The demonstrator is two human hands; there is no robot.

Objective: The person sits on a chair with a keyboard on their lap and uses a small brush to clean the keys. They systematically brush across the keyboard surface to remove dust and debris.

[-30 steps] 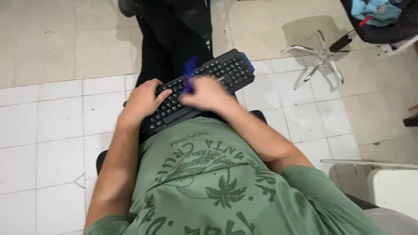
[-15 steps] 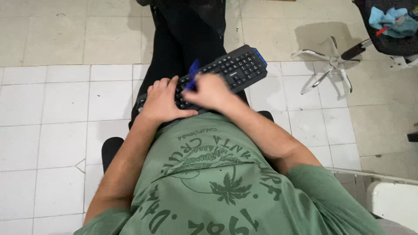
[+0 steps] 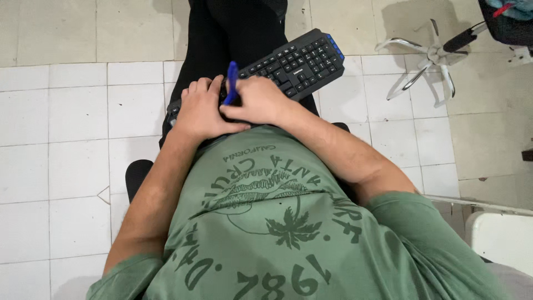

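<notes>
A black keyboard with blue corner trim lies across my lap, on black trousers. My left hand rests on its left end and grips that end. My right hand sits beside it over the keys and holds a small blue tool, which sticks up between the two hands. The tool's lower tip is hidden among my fingers. The keyboard's left part is covered by both hands.
I sit on a black chair over a white tiled floor. A chrome chair base stands at the upper right, with a dark seat above it. A white object is at the lower right edge.
The view has shifted downward, so hands and keyboard sit higher in frame. My two hands have drawn closer together at the keyboard's left end, and the blue tool now stands more upright.
</notes>
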